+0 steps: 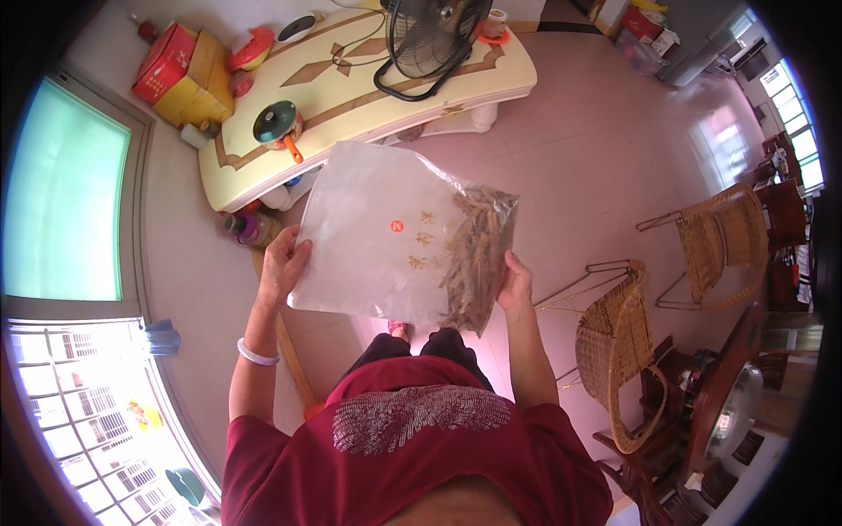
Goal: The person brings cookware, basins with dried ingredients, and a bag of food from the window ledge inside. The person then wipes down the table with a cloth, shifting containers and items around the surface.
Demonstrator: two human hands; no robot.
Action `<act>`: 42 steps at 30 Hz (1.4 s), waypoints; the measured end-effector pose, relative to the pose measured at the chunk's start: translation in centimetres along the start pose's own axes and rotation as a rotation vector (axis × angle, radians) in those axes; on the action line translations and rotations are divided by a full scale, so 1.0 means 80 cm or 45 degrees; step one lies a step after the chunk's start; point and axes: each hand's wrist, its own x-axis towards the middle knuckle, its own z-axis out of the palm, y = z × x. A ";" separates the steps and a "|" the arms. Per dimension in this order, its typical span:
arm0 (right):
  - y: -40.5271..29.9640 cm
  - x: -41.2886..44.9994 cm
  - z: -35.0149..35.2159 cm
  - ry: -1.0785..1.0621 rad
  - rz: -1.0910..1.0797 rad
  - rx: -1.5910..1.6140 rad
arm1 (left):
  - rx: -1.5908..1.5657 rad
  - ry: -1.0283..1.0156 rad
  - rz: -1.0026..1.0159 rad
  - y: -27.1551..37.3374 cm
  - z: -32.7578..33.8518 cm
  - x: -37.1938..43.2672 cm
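A large clear plastic bag (375, 197) is stretched sideways between my two hands, in front of my body. It bears printed characters and a small round red mark. Brown dried strips (477, 256), perhaps bark or root pieces, are gathered at its right end. My left hand (286, 260) pinches the bag's left edge between thumb and fingers. At the other end, my right hand (515, 281) grips the filled side, thumb on top and fingers partly hidden behind it.
Beyond the bag stands a cream table (355, 79) holding a lidded saucepan (279, 125), a black fan (431, 39) and cardboard boxes (191, 72). Wicker chairs (618, 329) and a dark wooden table (717, 388) are to my right. A barred window (99, 421) lies left.
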 end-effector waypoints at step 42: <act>0.013 0.015 -0.030 0.134 -0.027 -0.081 | 0.024 0.003 0.133 -0.025 -0.002 0.016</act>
